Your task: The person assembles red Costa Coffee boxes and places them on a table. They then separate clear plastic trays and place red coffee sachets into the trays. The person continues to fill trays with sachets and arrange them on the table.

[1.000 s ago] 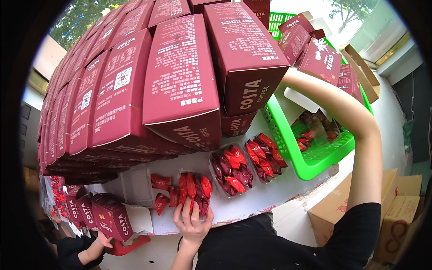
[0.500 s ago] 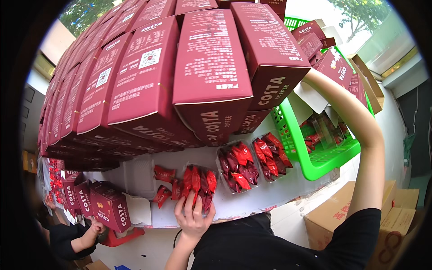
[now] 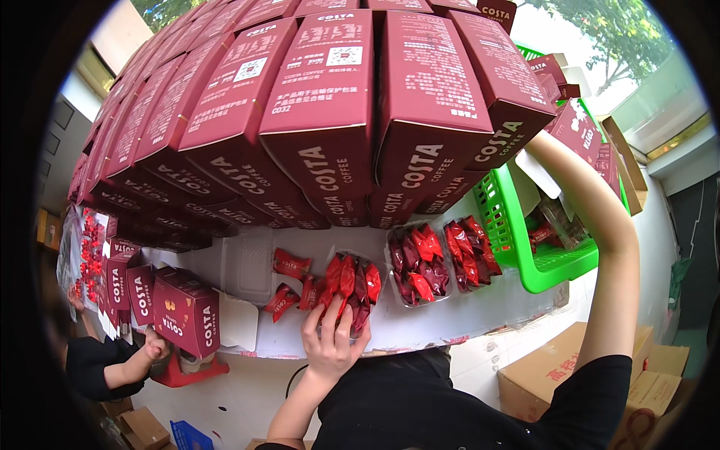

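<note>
My left hand [image 3: 330, 339] has its fingers bent over the small red packets [image 3: 351, 279] in a clear plastic tray close to the table's front edge. Loose red packets [image 3: 291, 264] lie just left of that tray. To its right stand two more clear trays, one with red and dark red packets [image 3: 420, 262] and one with mostly red packets [image 3: 471, 253]. My right arm [image 3: 600, 214] stretches forward over the green basket [image 3: 536, 274]. The right hand itself is hidden behind the stacked maroon boxes [image 3: 431, 75].
A tall wall of maroon boxes fills the table's back. An unfilled clear tray [image 3: 247, 266] and open maroon boxes [image 3: 186, 311] are at left, beside another person's hand [image 3: 155, 345]. Opened boxes [image 3: 574, 127] sit in the green basket. Brown cartons [image 3: 555, 360] stand at lower right.
The whole view has shifted, so the boxes and trays appear farther right. My left hand stays on the packets, and my right arm remains stretched behind the boxes.
</note>
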Tool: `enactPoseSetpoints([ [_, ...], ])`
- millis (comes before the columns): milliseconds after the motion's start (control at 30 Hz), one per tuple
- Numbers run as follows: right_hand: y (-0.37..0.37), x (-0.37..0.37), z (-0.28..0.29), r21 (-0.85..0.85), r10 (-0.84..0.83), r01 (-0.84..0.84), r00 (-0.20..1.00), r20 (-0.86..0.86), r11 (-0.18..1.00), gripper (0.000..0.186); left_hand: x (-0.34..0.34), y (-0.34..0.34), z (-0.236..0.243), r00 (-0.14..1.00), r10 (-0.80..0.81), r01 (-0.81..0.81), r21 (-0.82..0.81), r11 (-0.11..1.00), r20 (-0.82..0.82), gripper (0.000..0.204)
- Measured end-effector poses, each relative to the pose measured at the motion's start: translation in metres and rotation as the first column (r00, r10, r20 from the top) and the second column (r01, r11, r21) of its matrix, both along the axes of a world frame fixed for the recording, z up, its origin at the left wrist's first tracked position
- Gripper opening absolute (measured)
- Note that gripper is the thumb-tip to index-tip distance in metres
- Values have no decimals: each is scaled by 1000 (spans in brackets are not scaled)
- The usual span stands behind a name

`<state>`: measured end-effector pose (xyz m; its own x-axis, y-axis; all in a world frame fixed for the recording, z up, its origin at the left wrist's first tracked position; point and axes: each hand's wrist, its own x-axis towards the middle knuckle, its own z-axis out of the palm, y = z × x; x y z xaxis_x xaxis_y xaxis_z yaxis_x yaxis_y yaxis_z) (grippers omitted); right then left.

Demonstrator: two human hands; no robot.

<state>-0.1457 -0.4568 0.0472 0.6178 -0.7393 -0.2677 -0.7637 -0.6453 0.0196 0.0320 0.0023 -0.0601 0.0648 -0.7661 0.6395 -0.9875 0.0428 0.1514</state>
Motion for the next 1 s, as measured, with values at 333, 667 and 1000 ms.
enactPoseSetpoints([
  [333, 13, -25, 10, -67, 8, -1, 994, 105, 998, 35, -3, -7, 2, 1000, -23, 22, -32, 999, -8, 49],
  [667, 38, -45, 20, -209, 106, -29, 923, 369, 978, 34, 3, 2, -1, 999, -15, 13, -44, 999, -44, 50],
  [1000, 173, -89, 128, 371, -397, 152, 459, 795, 916, 12, -1, 13, 19, 997, -66, 54, -231, 971, -45, 54],
])
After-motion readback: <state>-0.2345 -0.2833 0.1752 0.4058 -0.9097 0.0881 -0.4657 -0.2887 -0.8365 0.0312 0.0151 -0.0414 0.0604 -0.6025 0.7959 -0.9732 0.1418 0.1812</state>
